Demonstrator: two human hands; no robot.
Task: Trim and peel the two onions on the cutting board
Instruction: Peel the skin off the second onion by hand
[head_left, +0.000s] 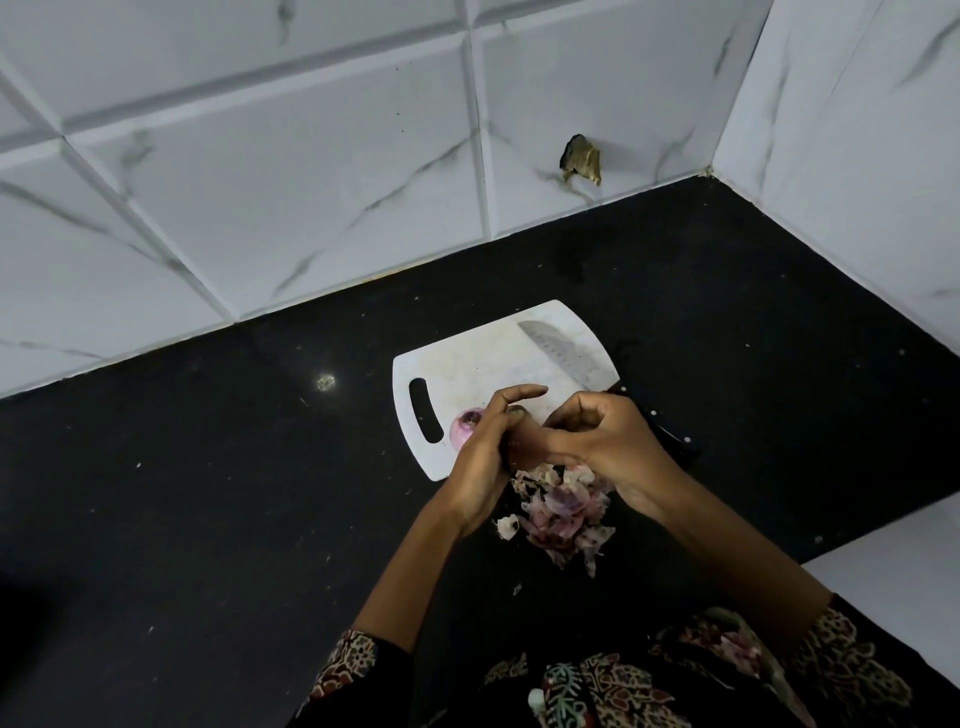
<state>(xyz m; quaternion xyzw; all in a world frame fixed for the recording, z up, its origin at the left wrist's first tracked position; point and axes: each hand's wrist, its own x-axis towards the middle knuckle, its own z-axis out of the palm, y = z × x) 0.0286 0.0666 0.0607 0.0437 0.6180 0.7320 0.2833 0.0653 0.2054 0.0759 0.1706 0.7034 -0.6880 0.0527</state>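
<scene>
Onions: one round, pink, peeled onion (466, 422) sits on the white plastic cutting board (467, 364), just left of the left hand (485, 447). Both hands, left and right hand (605, 441), curl together around something hidden, likely the second onion.

No text, label, brand, number or sign can be read anywhere in the head view. The white cutting board (488, 364), the knife (558, 353) blade lying on it, the marbled wall tiles (291, 171) and the dark desk (208, 493) all show plain surfaces, and the patterned sleeves (348, 660) carry ornament only, no lettering.
</scene>
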